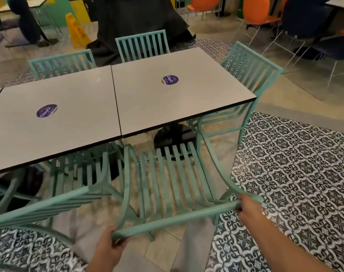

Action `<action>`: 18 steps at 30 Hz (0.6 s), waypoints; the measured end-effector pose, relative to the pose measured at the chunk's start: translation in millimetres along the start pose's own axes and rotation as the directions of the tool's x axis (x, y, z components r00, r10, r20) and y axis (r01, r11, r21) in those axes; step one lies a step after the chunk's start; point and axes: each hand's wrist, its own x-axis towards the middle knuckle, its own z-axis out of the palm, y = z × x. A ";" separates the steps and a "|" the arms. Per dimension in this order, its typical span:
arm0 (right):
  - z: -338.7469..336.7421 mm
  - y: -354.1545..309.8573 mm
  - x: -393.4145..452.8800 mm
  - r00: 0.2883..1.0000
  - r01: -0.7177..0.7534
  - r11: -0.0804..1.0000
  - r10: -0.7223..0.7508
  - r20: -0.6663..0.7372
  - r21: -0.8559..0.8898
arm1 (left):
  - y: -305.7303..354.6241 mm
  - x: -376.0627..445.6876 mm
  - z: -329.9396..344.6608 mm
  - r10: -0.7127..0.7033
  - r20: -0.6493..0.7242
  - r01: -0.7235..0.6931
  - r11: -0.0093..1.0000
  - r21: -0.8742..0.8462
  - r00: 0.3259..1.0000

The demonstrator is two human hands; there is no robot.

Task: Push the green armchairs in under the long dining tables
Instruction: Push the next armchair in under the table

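1. A neighbouring green armchair (77, 179) sits at the left, its seat partly under the long grey desk (84, 107).
2. The left hand (108, 244) has its grip clenched around the left end of the top rail of the near green armchair (173, 179).
3. That chair's slatted seat reaches just under the desk edge.
4. The right hand (245, 208) has its grip grasping the rail's right end.
5. Another armchair (251, 75) stands at the desk's right end.

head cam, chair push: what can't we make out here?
- Held armchair: front legs hidden under the table top.
- Left hand, right hand: fingertips curl behind the top rail.
- Round sticker: small print unreadable.
- Neighbouring armchair: cut by the left edge.
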 end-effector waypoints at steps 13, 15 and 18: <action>43.6 -20.6 13.8 1.000 0.003 1.000 -0.002 0.018 -0.029 | 15.8 15.0 18.9 0.013 -0.003 -0.013 0.999 -0.041 1.000; 51.9 -25.2 16.5 0.999 0.017 1.000 -0.017 0.027 -0.012 | 20.6 17.8 24.5 0.039 -0.023 -0.039 0.999 -0.032 0.999; 61.2 -28.6 20.3 1.000 0.018 1.000 -0.018 0.009 -0.008 | 26.5 21.1 31.4 0.050 -0.037 -0.052 0.998 -0.035 0.998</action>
